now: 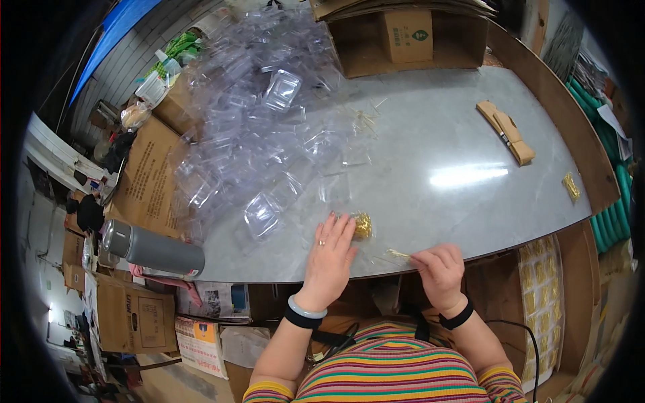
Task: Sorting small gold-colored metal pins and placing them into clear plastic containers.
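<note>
1. Forearms in striped sleeves come up from the lower edge; each of your wrists wears a black band, and the left also carries a pale bangle.
2. Your right hand (438, 267) rests at the near edge of the grey table (437, 134), its fingers curled in and pinching a small gold piece (398, 254) between the fingertips. The grip is nearly closed around that piece.
3. Your left hand (330, 252) lies flat on the table, fingers stretched forward and close together, palm down. It grasps nothing; its fingertips touch a small heap of gold pieces (362, 226) just beside them.
4. To your left, a grey cylindrical flask (153, 250) lies on its side at the table's edge.
5. Farther out, a large loose pile of clear plastic clamshell boxes (262, 114) spreads across the left half of the table.
6. On the right, well apart from both hands, lie a tan folded cardboard strip (505, 131) and a small gold packet (571, 186) near the rim.
7. At the far end stands an open cardboard box (410, 37).
</note>
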`<act>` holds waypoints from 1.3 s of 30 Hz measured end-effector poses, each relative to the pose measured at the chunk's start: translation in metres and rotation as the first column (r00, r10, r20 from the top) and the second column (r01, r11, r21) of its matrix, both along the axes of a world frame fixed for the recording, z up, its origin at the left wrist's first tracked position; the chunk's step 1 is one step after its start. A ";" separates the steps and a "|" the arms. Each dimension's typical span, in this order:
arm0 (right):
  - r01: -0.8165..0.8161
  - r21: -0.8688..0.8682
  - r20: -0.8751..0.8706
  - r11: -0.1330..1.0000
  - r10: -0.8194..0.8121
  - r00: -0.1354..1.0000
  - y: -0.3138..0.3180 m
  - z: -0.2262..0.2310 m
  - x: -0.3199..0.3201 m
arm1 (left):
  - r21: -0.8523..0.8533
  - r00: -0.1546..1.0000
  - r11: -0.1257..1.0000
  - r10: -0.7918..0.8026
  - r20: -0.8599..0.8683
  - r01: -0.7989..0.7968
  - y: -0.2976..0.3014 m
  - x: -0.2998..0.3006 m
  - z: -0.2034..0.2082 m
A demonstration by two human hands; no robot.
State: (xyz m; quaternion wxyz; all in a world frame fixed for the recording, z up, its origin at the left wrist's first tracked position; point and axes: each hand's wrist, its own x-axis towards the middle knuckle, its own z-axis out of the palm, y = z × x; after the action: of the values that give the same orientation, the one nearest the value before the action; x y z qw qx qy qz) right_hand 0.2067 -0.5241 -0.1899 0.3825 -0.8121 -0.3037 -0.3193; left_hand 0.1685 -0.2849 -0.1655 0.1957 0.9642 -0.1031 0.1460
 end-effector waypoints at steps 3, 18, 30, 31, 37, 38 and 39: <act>0.048 0.042 -0.039 0.998 -0.047 0.998 0.000 0.011 0.005 | -0.089 0.996 0.993 -0.080 -0.033 0.077 -0.005 -0.013 0.000; -0.066 -0.241 -0.079 0.968 0.049 0.996 0.058 0.041 0.030 | -0.341 0.994 0.939 -0.006 0.111 0.044 -0.009 -0.022 -0.019; -0.132 -0.073 -0.337 0.989 0.101 0.936 0.058 0.032 0.024 | -0.263 0.998 0.964 -0.025 0.051 0.037 -0.010 -0.017 -0.009; -0.156 -0.047 -0.378 0.987 0.127 0.917 0.056 0.030 0.019 | -0.262 0.998 0.964 -0.025 0.051 0.038 -0.009 -0.017 -0.009; -0.276 -0.220 -0.409 0.936 0.169 0.897 0.058 0.026 -0.005 | -0.155 0.997 0.986 -0.049 0.059 0.058 -0.009 -0.016 -0.013; -0.300 -0.231 -0.418 0.926 0.184 0.890 0.059 0.026 -0.005 | -0.180 0.997 0.982 -0.055 0.054 0.064 -0.009 -0.017 -0.012; -0.301 -0.206 -0.431 0.931 0.190 0.882 0.057 0.022 -0.001 | -0.205 0.997 0.976 -0.060 0.050 0.069 -0.009 -0.018 -0.011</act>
State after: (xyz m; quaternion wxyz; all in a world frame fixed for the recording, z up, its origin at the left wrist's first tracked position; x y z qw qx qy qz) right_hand 0.2056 -0.4675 -0.1679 0.3617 -0.8587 -0.3596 -0.0492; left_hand 0.1508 -0.2942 -0.1761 0.2973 0.9314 -0.1228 0.1704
